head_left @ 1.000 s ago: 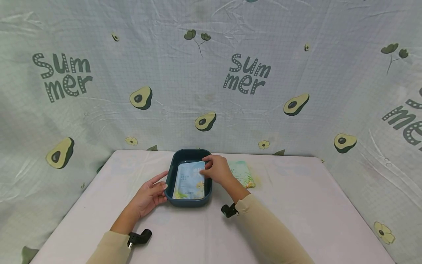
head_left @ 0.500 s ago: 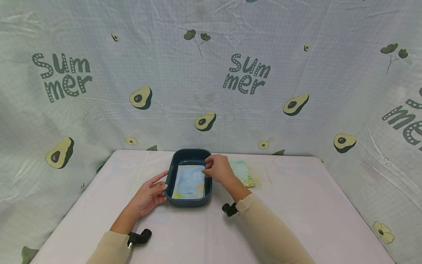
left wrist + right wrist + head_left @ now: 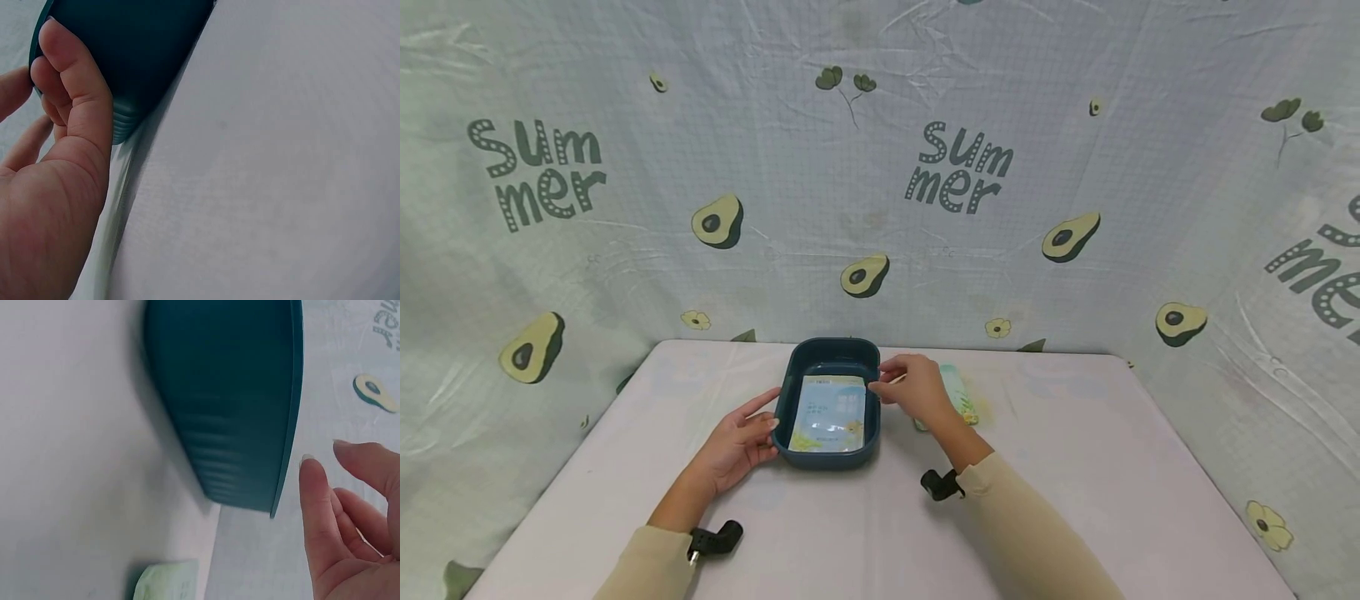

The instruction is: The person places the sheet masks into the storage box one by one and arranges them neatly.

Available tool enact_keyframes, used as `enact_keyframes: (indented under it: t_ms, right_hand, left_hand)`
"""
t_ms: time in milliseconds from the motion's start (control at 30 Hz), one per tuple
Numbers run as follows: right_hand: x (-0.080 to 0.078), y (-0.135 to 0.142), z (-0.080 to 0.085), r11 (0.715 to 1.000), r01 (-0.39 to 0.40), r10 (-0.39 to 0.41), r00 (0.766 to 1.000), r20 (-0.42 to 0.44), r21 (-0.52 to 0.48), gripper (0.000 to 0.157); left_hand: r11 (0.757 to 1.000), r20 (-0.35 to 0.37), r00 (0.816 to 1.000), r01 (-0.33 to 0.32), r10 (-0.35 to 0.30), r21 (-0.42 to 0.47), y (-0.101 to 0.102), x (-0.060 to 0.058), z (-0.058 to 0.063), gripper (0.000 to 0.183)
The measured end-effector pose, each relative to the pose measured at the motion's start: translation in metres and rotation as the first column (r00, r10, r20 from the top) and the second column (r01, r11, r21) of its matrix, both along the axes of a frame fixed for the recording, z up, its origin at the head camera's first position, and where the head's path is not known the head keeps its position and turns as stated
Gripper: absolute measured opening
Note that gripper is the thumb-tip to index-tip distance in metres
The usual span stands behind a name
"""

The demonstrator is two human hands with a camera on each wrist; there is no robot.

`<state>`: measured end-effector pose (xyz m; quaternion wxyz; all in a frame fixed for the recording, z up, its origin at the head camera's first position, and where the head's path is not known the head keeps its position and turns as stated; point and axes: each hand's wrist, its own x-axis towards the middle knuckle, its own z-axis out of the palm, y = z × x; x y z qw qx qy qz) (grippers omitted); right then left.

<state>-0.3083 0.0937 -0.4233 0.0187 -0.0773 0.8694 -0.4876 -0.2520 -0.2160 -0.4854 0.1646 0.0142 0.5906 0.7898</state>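
Observation:
A dark teal plastic bin point(image 3: 827, 460) stands on the table. Lying flat inside it is a light blue printed packet point(image 3: 827, 412) with yellow flowers. The fingertips of my left hand point(image 3: 737, 446) rest against the bin's left side and rim; the left wrist view shows the hand point(image 3: 56, 206) touching the outer wall. Just off the bin's right rim is my right hand point(image 3: 917, 387), thumb and forefinger apart, with nothing between them in the right wrist view point(image 3: 350, 531). A pale green printed packet point(image 3: 957, 390) lies on the table, partly hidden behind the right hand.
A pale tablecloth point(image 3: 820, 533) covers the table. Behind and at both sides hangs a curtain point(image 3: 775, 150) printed with avocados and lettering. A small black camera is strapped to each wrist.
My right hand has let go of the blue packet and moved right, out over the bin's rim. The packet's far end has dropped flat into the bin. The left hand stays in place.

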Motion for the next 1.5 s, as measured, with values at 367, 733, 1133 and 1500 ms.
enact_keyframes:
  t_ms: [367,733,1133,1500]
  right_hand:
    - [0.002,0.028,-0.008,0.997,0.038,-0.04,0.999,-0.031,-0.071,0.035]
    - [0.0,0.053,-0.016,0.99,0.043,-0.045,0.999,-0.015,-0.132,0.039]
    - [-0.005,0.081,-0.025,0.988,0.065,-0.078,0.993,-0.088,-0.141,0.038]
    - [-0.017,0.1,-0.034,0.988,0.123,-0.138,0.975,-0.172,-0.094,0.039]
  left_hand:
    - [1.0,0.004,1.0,-0.005,0.005,-0.007,0.001,0.001,0.001,0.068]
    - [1.0,0.003,1.0,0.002,-0.002,-0.001,0.001,0.003,0.002,0.068]
    - [1.0,0.003,1.0,-0.002,0.002,-0.015,0.001,0.001,0.0,0.068]
    - [1.0,-0.006,1.0,-0.001,0.001,-0.011,0.002,0.002,0.0,0.067]
